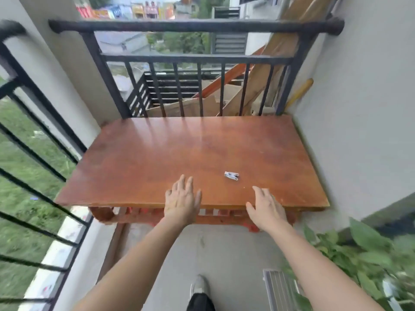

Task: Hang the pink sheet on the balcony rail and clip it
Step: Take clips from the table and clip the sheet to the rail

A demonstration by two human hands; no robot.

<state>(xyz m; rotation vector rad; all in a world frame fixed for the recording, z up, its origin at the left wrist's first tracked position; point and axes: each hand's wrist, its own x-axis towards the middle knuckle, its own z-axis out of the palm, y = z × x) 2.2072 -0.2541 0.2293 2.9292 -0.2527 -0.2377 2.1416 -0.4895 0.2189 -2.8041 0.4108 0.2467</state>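
Both hands reaching over near edge of wooden table [157,153], fingers spread, holding nothing: left hand [182,198]; right hand [265,207]; small clip [231,175] lying just beyond; balcony rail [195,26] standing bare.

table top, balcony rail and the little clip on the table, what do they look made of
Table top: seemingly wood or veneer, reddish-brown, glossy varnish; it mirrors the bars. Balcony rail: probably metal painted black, dull; slim straight bars. Clip: pale with a dark part, too small to tell, perhaps plastic.
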